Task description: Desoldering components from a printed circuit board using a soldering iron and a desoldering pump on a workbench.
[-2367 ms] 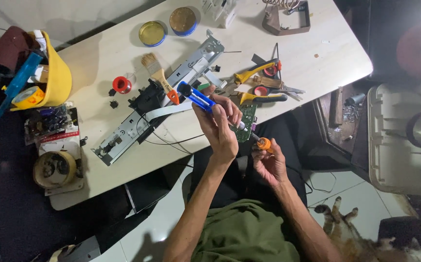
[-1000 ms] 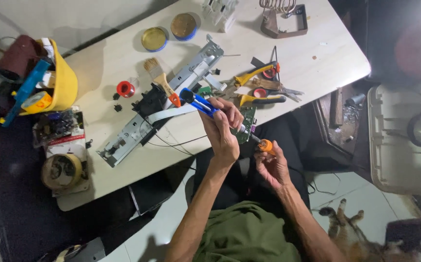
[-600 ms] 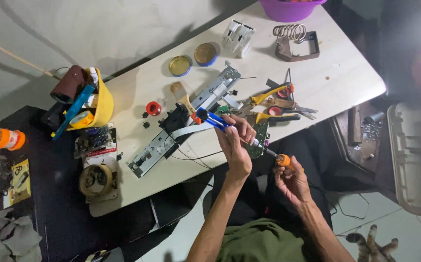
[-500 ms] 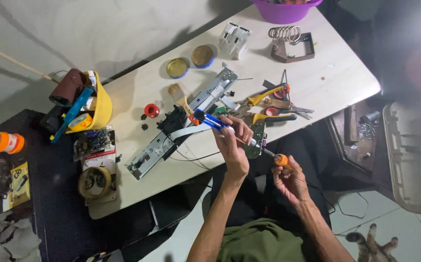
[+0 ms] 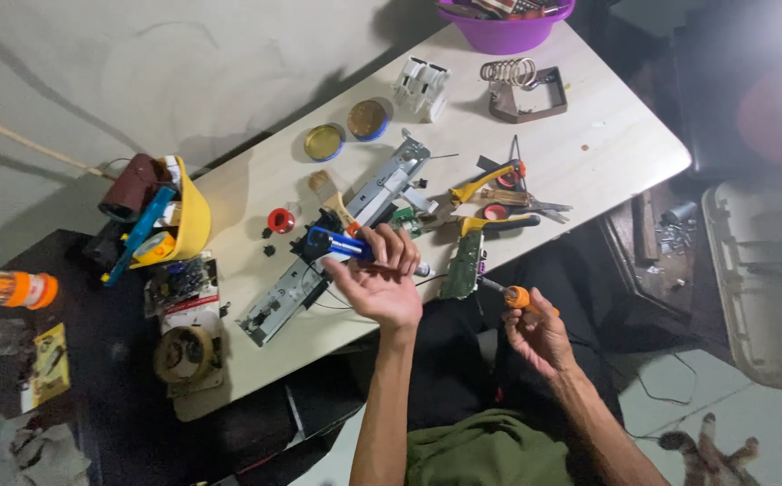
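My left hand (image 5: 382,284) is closed around a blue-handled soldering iron (image 5: 337,244), held just above the near edge of the pale table (image 5: 589,126). My right hand (image 5: 539,331) hangs off the table's edge over my lap and grips a small orange-handled screwdriver (image 5: 517,295). The screwdriver's tip points at a green circuit board (image 5: 465,262) lying at the table edge between the two hands. A long grey metal chassis (image 5: 337,234) lies diagonally on the table behind the left hand.
Yellow-handled pliers (image 5: 485,180), cutters and scissors lie right of the chassis. Two round tins (image 5: 325,141), a white plastic part (image 5: 422,85), a coil stand (image 5: 526,90) and a purple bowl (image 5: 503,22) sit farther back. A yellow helmet (image 5: 188,220) with tools and tape rolls (image 5: 184,353) are left.
The view has shifted so more of the table's far end shows. My left hand has turned palm-up with the soldering iron. My right hand stays by the board with the screwdriver.
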